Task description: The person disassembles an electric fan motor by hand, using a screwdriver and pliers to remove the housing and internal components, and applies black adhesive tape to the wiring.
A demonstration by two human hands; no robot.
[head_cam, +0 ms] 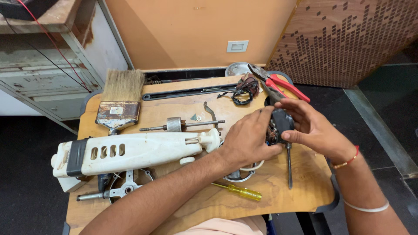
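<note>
Both hands meet over the right part of a small wooden table (196, 204). My left hand (248, 139) and my right hand (311, 126) together grip a small dark motor part (281, 124) with copper windings showing. A thin screwdriver shaft (289, 167) points down from under the part toward the table's near edge; its handle is hidden by my right hand. A white plastic appliance body (130, 152) lies left of my left hand.
On the table lie a wide paintbrush (119, 98), a rotor on a shaft (176, 125), a long black strip (187, 92), a tangle of wires (244, 91), red-handled pliers (278, 85), a yellow-handled screwdriver (241, 191) and a metal frame (126, 187). A grey cabinet (48, 74) stands at left.
</note>
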